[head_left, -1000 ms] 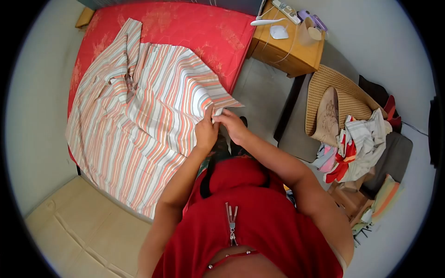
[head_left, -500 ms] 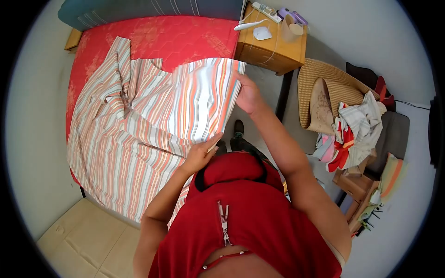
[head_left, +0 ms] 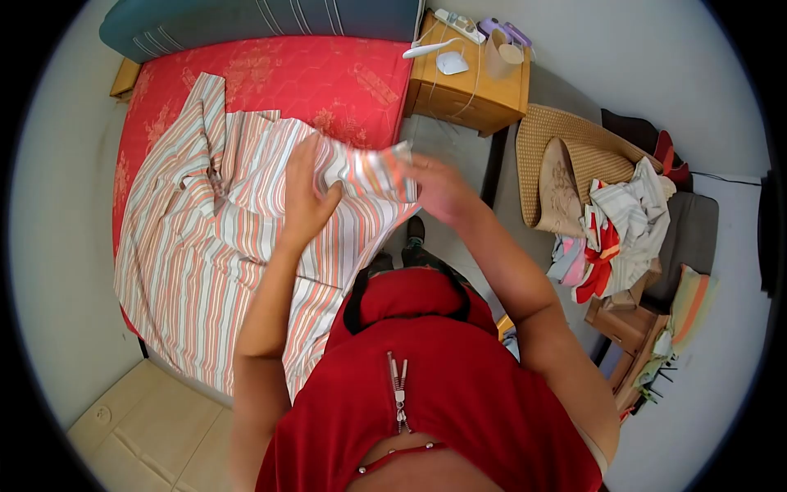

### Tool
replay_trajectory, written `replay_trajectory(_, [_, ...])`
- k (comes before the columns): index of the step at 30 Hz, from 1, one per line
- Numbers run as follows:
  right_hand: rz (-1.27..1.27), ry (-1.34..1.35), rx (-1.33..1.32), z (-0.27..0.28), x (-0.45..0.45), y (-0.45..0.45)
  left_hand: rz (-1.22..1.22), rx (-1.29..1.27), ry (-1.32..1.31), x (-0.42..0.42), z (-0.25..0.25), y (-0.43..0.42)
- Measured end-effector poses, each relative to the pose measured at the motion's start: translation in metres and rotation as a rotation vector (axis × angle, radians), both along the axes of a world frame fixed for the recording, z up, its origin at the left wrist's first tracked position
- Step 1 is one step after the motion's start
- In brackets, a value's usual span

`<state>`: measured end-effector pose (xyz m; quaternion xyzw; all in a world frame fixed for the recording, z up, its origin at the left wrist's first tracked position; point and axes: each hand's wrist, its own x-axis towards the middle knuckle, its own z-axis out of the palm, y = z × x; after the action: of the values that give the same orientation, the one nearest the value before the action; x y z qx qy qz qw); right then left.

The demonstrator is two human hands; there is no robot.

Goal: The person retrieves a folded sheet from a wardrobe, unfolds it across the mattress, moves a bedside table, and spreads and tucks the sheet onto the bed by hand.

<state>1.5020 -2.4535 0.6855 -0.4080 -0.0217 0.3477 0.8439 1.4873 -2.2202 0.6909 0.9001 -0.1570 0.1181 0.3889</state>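
Note:
A striped bed sheet (head_left: pixel 238 238) in orange, white and grey lies rumpled over the bed, with its near side hanging down. My right hand (head_left: pixel 443 190), slightly blurred, pinches the sheet's right end, where a fold of cloth stands up. Over the middle of the sheet is my left hand (head_left: pixel 307 193), its thumb spread from the fingers and the fingertips against the cloth. Part of the fold between the two hands is smeared by motion.
The bed's red mattress (head_left: pixel 270 70) shows beyond the sheet, below a blue-grey headboard (head_left: pixel 238 20). A wooden nightstand (head_left: pixel 467 102) holds a power strip (head_left: pixel 459 25) and a cup (head_left: pixel 504 57). To the right lie a rolled woven mat (head_left: pixel 541 156) and heaped clothes (head_left: pixel 623 221).
My left hand has let go of the sheet's near edge and moved up and left onto the cloth. My right hand has come down a little, and the raised panel has folded lower.

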Motion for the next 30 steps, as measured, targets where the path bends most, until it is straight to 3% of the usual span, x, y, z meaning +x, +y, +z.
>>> replay_trajectory(2, [0.193, -0.161, -0.196, 0.011, -0.014, -0.006, -0.294, 0.095, 0.096, 0.019, 0.013, -0.004])
replay_trajectory(5, [0.344, -0.279, -0.293, 0.016, -0.027, -0.03, -0.695, 0.389, 0.504, 0.02, -0.007, 0.001])
replay_trajectory(6, [0.296, -0.285, -0.274, 0.015, -0.032, -0.041, -0.789, 0.503, 0.682, 0.017, -0.029, 0.009])
replay_trajectory(7, [0.219, -0.204, -0.235, 0.009, -0.034, -0.058, -0.843, 0.506, 0.59, 0.009, -0.045, 0.021])
replay_trajectory(8, [0.145, -0.121, -0.194, -0.002, -0.038, -0.081, -0.861, 0.632, 0.713, 0.004, -0.068, 0.038])
replay_trajectory(10, [-0.04, -0.004, -0.106, -0.007, -0.043, -0.115, -0.708, 0.759, 0.998, -0.007, -0.089, 0.069])
replay_trajectory(12, [-0.199, 0.04, -0.074, -0.002, -0.042, -0.138, -0.688, 0.88, 1.051, -0.018, -0.108, 0.105])
replay_trajectory(14, [-0.286, 0.05, -0.112, 0.008, -0.041, -0.15, -0.568, 1.198, 0.963, -0.046, -0.124, 0.145])
replay_trajectory(15, [-0.254, 0.065, -0.103, 0.002, -0.04, -0.156, -0.626, 1.367, 0.909, -0.062, -0.148, 0.18])
replay_trajectory(18, [-0.149, 0.123, -0.119, -0.031, -0.038, -0.158, -0.346, 1.597, 1.189, -0.094, -0.094, 0.18])
replay_trajectory(21, [0.04, 0.186, -0.27, -0.064, -0.047, -0.135, -0.06, 1.8, 1.422, -0.207, -0.207, 0.32])
replay_trajectory(23, [0.21, 0.203, -0.419, -0.078, -0.062, -0.108, 0.29, 1.446, 1.534, -0.265, -0.178, 0.321])
replay_trajectory(24, [0.243, 0.22, -0.305, -0.107, -0.078, -0.097, 0.274, 1.54, 1.304, -0.317, -0.181, 0.342])
replay_trajectory(25, [0.345, 0.219, -0.305, -0.112, -0.087, -0.085, 0.328, 1.495, 1.279, -0.348, -0.162, 0.349])
replay_trajectory(26, [0.448, 0.219, -0.302, -0.114, -0.098, -0.073, 0.387, 1.454, 1.329, -0.375, -0.139, 0.354])
replay_trajectory(27, [0.619, 0.036, -0.204, -0.124, -0.105, -0.065, 0.46, 1.433, 1.374, -0.397, -0.115, 0.361])
replay_trajectory(28, [0.743, 0.122, -0.097, -0.135, -0.115, -0.047, 0.532, 1.432, 1.419, -0.416, -0.089, 0.367])
replay_trajectory(30, [0.882, 0.012, -0.043, -0.136, -0.121, -0.01, 0.666, 1.45, 1.491, -0.447, -0.042, 0.387])
